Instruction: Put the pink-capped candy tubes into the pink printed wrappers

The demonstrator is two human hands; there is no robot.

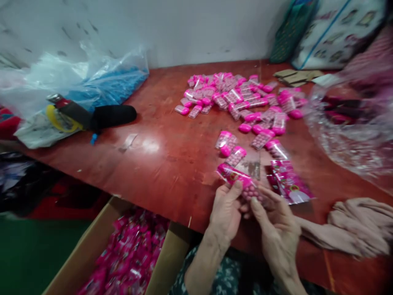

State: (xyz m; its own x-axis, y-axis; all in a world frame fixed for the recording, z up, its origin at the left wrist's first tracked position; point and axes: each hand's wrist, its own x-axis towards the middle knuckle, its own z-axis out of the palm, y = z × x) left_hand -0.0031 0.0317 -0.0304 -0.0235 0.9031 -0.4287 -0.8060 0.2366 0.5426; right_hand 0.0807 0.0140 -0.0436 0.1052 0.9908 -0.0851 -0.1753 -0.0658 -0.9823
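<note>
Near the table's front edge, my left hand (226, 211) and my right hand (274, 225) both grip a small pink wrapper (232, 174). Inside it sits a clear candy box (250, 190) full of pink balls, pinched between thumbs and fingers. Just right of my hands lies a stack of flat pink wrappers (290, 182). Beyond my fingers, a few loose candy boxes with pink caps (236, 156) rest on the wood. Farther back spreads a large heap of the same boxes (229, 88). My fingers partly cover the held box.
A cardboard box (81, 246) of filled pink packets stands below the table (166, 164) at left. Plastic bags with blue contents (113, 84) and a black-handled tool (113, 116) lie back left. Crumpled clear plastic (344, 139) and a beige cloth (359, 227) are at right.
</note>
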